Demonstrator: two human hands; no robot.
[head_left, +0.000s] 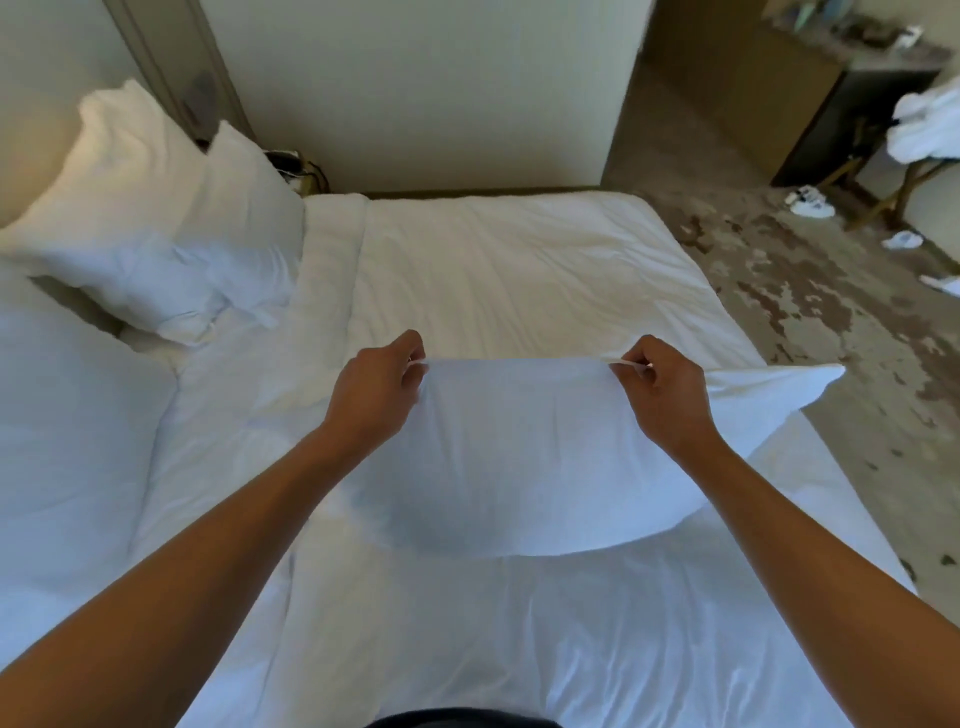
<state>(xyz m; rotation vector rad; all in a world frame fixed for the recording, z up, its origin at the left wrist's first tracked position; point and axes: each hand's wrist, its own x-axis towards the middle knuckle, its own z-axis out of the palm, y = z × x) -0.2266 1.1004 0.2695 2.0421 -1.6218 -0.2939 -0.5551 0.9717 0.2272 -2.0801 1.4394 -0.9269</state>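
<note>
left hand (374, 387) and right hand (662, 392) pinch pillow (519, 467) by its top edge; thin grip, likely slip onto bed (519, 270).

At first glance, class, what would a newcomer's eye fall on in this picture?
The left hand and right hand pinch the top edge of a white pillow at the middle of the bed. More pillows lean at the far left; a heap of white cloth sits far right.
</note>
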